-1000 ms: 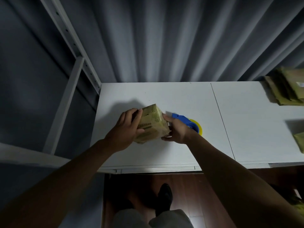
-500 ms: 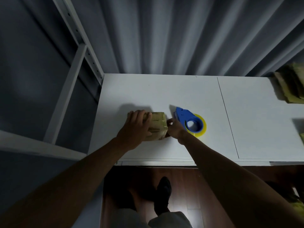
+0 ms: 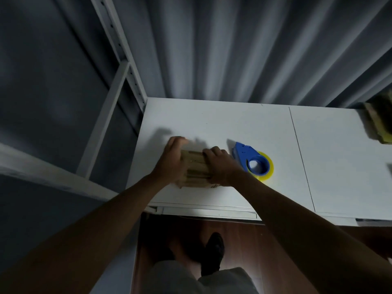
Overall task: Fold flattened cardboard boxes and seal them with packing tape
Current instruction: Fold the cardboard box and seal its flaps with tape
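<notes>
Small cardboard box [image 3: 196, 168] sitting on white table [image 3: 233, 122], clamped between both hands near the front edge. Left hand [image 3: 169, 164] curling over the box's left side, fingers wrapping the far corner. Right hand [image 3: 220, 166] pressing down on the right end, fingers bent over the top. Tape dispenser [image 3: 251, 161] lying just beyond the right hand, untouched. Box looking light and thin-walled, likely denting under hard squeeze; gripping at corners and edges probably safest. Stack of flat cardboard [image 3: 379, 124] waiting well off to the right.
</notes>
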